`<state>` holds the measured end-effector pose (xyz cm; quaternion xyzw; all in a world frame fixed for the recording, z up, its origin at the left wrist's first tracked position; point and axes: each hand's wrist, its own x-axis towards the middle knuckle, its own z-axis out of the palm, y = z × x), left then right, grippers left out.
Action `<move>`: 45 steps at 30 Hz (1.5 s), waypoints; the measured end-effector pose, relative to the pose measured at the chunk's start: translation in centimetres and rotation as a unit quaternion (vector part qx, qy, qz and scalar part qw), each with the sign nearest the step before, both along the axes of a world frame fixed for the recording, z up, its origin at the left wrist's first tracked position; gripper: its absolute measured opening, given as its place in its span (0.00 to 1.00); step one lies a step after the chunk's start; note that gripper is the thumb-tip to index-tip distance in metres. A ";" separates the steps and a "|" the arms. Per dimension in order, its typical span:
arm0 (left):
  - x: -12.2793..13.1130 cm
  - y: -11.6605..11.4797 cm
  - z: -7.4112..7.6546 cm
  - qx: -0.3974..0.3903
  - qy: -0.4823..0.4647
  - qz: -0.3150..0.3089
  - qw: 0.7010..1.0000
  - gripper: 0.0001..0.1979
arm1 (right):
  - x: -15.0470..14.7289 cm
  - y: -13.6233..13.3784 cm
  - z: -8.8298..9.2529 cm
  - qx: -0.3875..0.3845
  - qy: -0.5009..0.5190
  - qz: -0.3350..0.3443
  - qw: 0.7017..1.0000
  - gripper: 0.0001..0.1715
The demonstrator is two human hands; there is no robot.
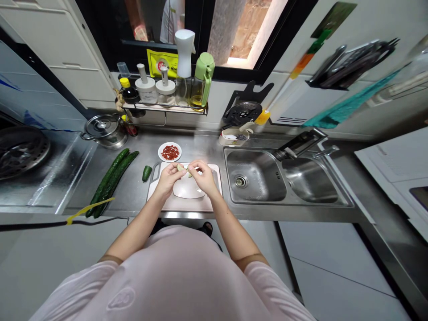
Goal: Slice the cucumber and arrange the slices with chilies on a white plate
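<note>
My left hand [170, 178] and my right hand [203, 177] meet over a white dish [188, 191] on the pale cutting board [169, 204]. Between the left fingertips is a thin, pale green cucumber slice [181, 168]. The right fingers are pinched at another pale green bit [189, 174]; whether it belongs to the same slice I cannot tell. A short cucumber piece [146, 173] lies left of the board. Behind the board sits a small white plate of chopped red pieces [170, 152].
Two long cucumbers [112, 183] lie on the steel counter at left, near a lidded pot [104, 130]. A double sink [256, 176] is right of the board. Bottles and jars stand on a wall rack [163, 108]. A black cable [33, 226] with a yellow tie crosses the counter's front left.
</note>
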<state>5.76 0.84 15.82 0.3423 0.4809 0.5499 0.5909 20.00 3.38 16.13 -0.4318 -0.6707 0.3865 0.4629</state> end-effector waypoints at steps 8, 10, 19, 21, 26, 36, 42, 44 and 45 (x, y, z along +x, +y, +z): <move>0.1 0.0 -0.8 0.090 0.065 0.053 0.992 0.18 | -0.1 0.1 -0.5 -0.004 -0.003 -0.003 1.000 0.11; 0.1 0.0 -0.8 0.098 0.083 0.058 0.990 0.17 | -0.1 0.1 -0.5 -0.007 -0.003 -0.005 1.000 0.11; 0.7 0.4 -1.4 0.088 0.091 0.082 0.989 0.18 | 0.0 0.3 -1.1 -0.032 0.005 -0.011 0.999 0.12; 0.8 0.6 -1.6 0.093 0.087 0.084 0.988 0.17 | -0.1 0.4 -1.3 -0.048 0.013 -0.011 0.999 0.12; 1.1 1.1 -2.3 0.094 0.071 0.096 0.988 0.17 | -0.1 0.7 -2.3 -0.068 0.028 -0.008 0.997 0.10; 0.9 3.2 -6.3 0.064 0.106 0.086 0.989 0.14 | 0.7 4.1 -7.1 -0.090 -0.050 -0.033 0.994 0.09; 0.0 4.9 -11.4 0.002 0.226 0.069 0.972 0.15 | 1.1 6.0 -10.2 -0.080 -0.193 -0.028 0.978 0.10; -0.1 5.4 -12.7 -0.028 0.303 0.058 0.951 0.14 | 1.1 6.5 -11.1 -0.083 -0.236 -0.025 0.968 0.10; -0.1 5.6 -13.3 -0.041 0.341 0.050 0.938 0.13 | 1.0 6.7 -11.5 -0.086 -0.255 -0.023 0.963 0.10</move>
